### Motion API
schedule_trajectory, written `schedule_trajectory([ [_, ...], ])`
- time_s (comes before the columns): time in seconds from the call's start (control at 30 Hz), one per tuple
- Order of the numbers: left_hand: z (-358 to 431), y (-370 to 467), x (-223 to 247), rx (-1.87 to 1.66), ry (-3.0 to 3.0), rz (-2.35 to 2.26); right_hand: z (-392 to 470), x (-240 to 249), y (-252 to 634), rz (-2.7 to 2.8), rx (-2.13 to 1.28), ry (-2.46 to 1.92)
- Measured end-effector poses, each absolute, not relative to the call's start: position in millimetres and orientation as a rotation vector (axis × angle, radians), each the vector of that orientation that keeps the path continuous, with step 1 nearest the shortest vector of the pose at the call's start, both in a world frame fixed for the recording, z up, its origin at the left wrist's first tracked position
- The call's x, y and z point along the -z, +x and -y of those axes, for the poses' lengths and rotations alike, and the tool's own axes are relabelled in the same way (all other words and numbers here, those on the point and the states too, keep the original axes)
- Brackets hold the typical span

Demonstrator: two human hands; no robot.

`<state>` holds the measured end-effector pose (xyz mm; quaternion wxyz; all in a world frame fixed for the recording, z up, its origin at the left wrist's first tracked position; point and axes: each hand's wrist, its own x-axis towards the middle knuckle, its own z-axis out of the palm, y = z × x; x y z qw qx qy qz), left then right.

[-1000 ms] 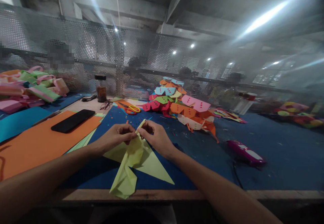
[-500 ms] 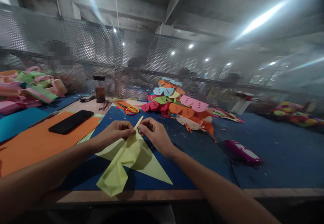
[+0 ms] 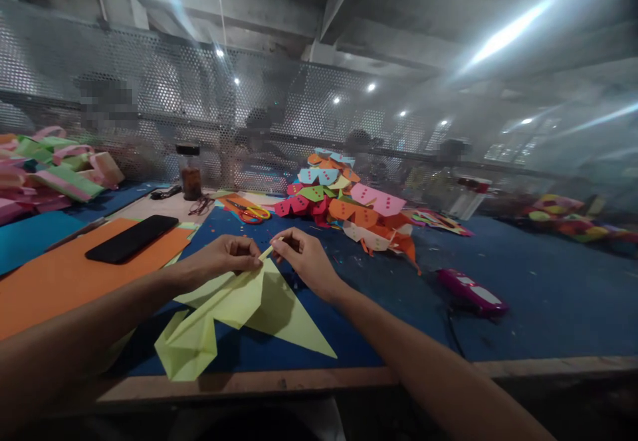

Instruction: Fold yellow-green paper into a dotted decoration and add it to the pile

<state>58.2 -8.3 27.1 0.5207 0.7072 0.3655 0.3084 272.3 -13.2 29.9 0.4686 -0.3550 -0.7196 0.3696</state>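
Observation:
A pale yellow folded paper [image 3: 239, 301] is held up between my hands, its narrow end pointing away from me and its wider folded end hanging toward the table's front edge. My left hand [image 3: 226, 258] pinches it just below the narrow tip. Thumb and fingers of my right hand [image 3: 304, 258] are closed on the tip itself. Beneath it a flat yellow paper sheet [image 3: 294, 315] with a pointed corner lies on the blue table top.
Left are a black phone [image 3: 132, 238] on orange paper [image 3: 44, 288], and a dark-lidded jar [image 3: 191, 174]. Scissors [image 3: 249, 212] with yellow handles lie beyond my hands. Colourful folded paper pieces [image 3: 353, 212] are piled ahead. A purple corded device [image 3: 471, 293] sits to the right.
The folded paper's wide end has swung left and its body has spread flatter. My right hand has closed on the tip, which now tilts more to the right.

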Motion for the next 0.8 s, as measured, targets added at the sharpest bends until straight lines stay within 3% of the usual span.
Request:
schedule_trajectory([
  [0.8,14.2,62.6,-22.8,-0.825,1.605,-0.879,18.1,-28.4,268.7,1.905,-0.898,-0.916],
])
